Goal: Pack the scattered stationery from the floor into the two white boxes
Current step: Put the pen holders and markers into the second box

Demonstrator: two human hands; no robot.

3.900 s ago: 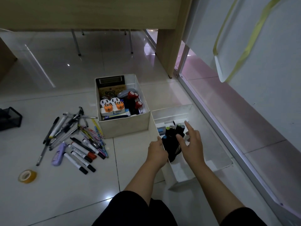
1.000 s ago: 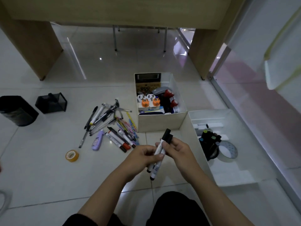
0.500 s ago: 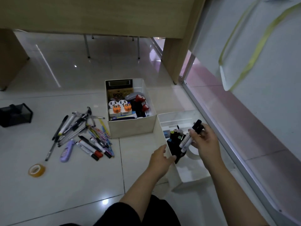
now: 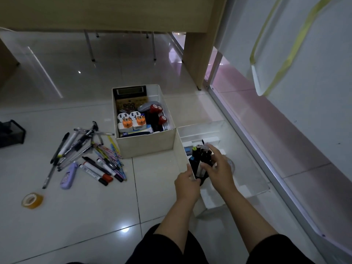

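I judge packing partly done: far box (image 4: 144, 145) full, near box (image 4: 181, 151) beside it holds upright markers (image 4: 200, 155) that my right hand (image 4: 219, 168) touches, fingers spread, left hand (image 4: 185, 184) gripping its wall; pens (image 4: 83, 147) and tape roll (image 4: 32, 200) remain left of the far box.

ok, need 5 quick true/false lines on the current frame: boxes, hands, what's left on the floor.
1. The left hand grips the near box's left wall. True.
2. The right hand is inside the far box with the calculator. False: it is over the markers in the near box.
3. The yellow tape roll lies on the floor. True.
4. All pens are packed. False: a pile of pens lies on the floor left of the far box.
5. The purple correction tape sits in the near box. False: it is on the floor by the pens.
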